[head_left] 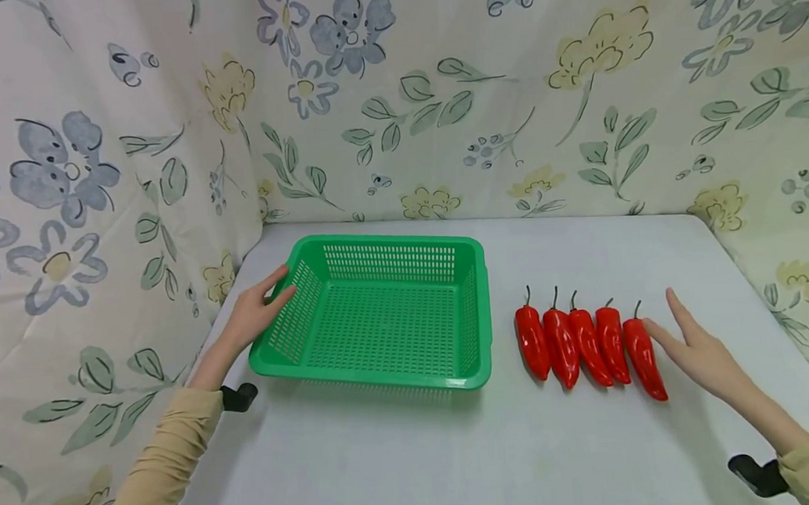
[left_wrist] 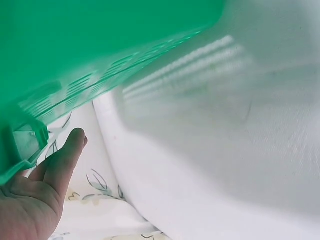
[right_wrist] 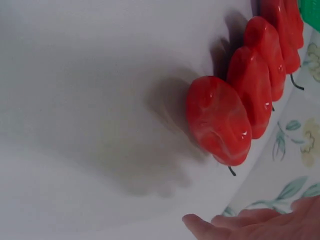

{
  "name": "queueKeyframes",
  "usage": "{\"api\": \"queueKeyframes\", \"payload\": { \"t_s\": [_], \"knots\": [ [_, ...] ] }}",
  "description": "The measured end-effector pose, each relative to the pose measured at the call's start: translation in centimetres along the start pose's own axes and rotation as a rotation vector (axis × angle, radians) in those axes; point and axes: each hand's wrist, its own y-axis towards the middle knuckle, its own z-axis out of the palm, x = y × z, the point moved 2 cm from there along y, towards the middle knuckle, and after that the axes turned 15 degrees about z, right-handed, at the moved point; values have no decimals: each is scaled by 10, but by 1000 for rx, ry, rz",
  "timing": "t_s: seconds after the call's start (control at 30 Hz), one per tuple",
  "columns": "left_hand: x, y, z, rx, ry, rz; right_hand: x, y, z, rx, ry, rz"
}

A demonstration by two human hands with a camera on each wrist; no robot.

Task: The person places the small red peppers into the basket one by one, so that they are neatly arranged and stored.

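A green plastic basket [head_left: 385, 383] with perforated sides stands on the left half of the table. My left hand [head_left: 256, 306] is at its left rim, with thumb and index finger spread and reaching over that edge. In the left wrist view the fingers [left_wrist: 65, 165] are straight beside the basket's outer wall [left_wrist: 100, 55]. Several glossy red peppers [head_left: 583, 345] with dark stems lie in a row right of the basket. My right hand [head_left: 708, 356] hovers by the rightmost pepper [head_left: 644, 357], fingers extended, holding nothing. The right wrist view shows its fingertips [right_wrist: 200, 227] apart from the nearest pepper [right_wrist: 220, 120].
The table [head_left: 406, 471] has a white surface. A flowered cloth [head_left: 422, 102] hangs behind it and along both sides. A small black wrist device [head_left: 238, 397] sits at the left cuff, another black device [head_left: 754, 474] at the right cuff.
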Motion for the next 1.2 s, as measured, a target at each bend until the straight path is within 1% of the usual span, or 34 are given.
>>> {"api": "queueKeyframes", "payload": {
  "t_s": [0.13, 0.3, 0.47, 0.67, 0.83, 1.0, 1.2],
  "knots": [
    [2, -1, 3, -13, 7, 10, -5, 0, 0, 58, 42, 61],
    [5, -3, 8, -33, 11, 22, -8, -2, 1, 100, 121, 70],
    [5, -5, 11, -61, -2, 31, -9, -2, 4, 142, 219, 105],
    [5, -5, 13, -83, 7, 69, -11, 0, 10, 176, 295, 145],
    [5, -3, 15, -87, 4, 92, -14, -1, 16, 182, 317, 165],
    [8, -3, 15, -89, 2, 74, -15, 0, 21, 175, 319, 197],
    [8, -4, 14, -94, -2, 65, -16, -1, 26, 124, 265, 190]
  ]
}}
